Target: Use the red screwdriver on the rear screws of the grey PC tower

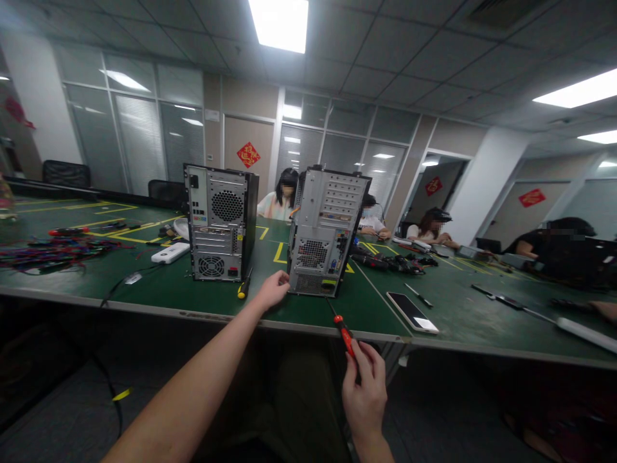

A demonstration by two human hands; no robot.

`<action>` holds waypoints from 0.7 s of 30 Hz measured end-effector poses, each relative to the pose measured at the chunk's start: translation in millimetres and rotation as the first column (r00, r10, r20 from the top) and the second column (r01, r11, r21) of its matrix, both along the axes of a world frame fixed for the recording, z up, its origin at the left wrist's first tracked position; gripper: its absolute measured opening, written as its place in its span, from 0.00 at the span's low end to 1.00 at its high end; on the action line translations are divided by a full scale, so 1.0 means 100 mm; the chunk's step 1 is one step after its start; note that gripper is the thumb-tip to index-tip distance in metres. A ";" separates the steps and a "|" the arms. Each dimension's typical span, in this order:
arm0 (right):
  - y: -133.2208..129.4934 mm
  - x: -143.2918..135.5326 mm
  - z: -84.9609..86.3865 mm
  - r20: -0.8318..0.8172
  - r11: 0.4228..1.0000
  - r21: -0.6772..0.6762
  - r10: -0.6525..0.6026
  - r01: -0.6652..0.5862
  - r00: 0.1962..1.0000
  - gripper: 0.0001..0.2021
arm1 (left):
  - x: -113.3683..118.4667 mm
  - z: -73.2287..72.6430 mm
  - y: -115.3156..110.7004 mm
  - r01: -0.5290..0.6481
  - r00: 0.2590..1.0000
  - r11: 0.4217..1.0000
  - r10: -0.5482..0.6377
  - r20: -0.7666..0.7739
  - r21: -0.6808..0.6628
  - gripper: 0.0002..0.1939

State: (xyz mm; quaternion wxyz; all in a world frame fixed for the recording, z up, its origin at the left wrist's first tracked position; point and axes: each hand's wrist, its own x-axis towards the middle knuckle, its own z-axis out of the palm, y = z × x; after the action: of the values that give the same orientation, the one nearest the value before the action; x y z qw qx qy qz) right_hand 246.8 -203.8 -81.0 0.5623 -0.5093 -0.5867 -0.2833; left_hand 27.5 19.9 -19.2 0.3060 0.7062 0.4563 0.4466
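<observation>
My right hand [365, 379] is closed round the red and black handle of a screwdriver [345, 333]. Its thin shaft points up at the bottom edge of a grey computer case [315, 225], which stands upright with its back panel facing me. At that case's lower left corner is my left hand [274, 288], its fingers curled against the side and partly hidden. A second computer case [215, 241] stands to the left, also back towards me. Between the two cases lies a yellow and black screwdriver [243, 287].
On the green table [149, 296], a tangle of cables [53, 254] and a white power strip [170, 252] lie left. Right are black cables [400, 263], a phone [412, 312] and a slim dark tool [418, 294]. Several people sit across and along the table.
</observation>
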 end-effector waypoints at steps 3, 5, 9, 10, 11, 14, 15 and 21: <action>0.00 -0.01 -0.01 -0.001 1.000 -0.010 -0.003 0.003 1.000 0.12 | 0.00 0.02 -0.02 -0.011 1.000 1.000 0.011 -0.003 -0.002 0.10; -0.01 0.00 -0.01 -0.033 0.999 -0.033 0.004 -0.005 0.999 0.10 | -0.01 0.04 -0.04 -0.014 1.000 1.000 0.014 -0.009 -0.006 0.10; -0.05 0.03 0.02 -0.129 0.992 -0.125 0.019 -0.036 0.991 0.13 | -0.01 0.05 -0.06 -0.006 1.000 1.000 0.006 -0.015 -0.008 0.10; -0.05 0.04 0.03 -0.138 0.991 -0.133 0.012 -0.031 0.990 0.14 | -0.01 0.06 -0.06 -0.007 1.000 1.000 0.006 -0.013 -0.005 0.10; -0.06 0.05 0.04 -0.135 0.992 -0.125 0.001 -0.018 0.991 0.14 | 0.00 0.06 -0.06 -0.009 1.000 1.000 0.009 -0.010 -0.003 0.10; -0.04 0.06 0.06 -0.080 0.998 -0.049 -0.030 0.026 0.996 0.13 | 0.01 0.06 -0.05 -0.022 1.000 1.000 0.022 -0.003 0.003 0.09; -0.04 0.06 0.06 -0.061 0.999 -0.027 -0.034 0.032 0.998 0.13 | 0.01 0.06 -0.05 -0.024 1.000 1.000 0.024 -0.004 0.007 0.08; 0.00 0.05 0.03 0.011 1.000 -0.006 -0.004 0.004 1.000 0.14 | 0.00 0.04 -0.03 -0.017 1.000 1.000 0.017 -0.019 0.013 0.09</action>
State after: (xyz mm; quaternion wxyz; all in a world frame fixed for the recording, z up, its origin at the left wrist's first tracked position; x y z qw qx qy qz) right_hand 251.3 -203.6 -78.4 0.5570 -0.5104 -0.5896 -0.2857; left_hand 27.3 16.6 -14.9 0.2932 0.7085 0.4624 0.4452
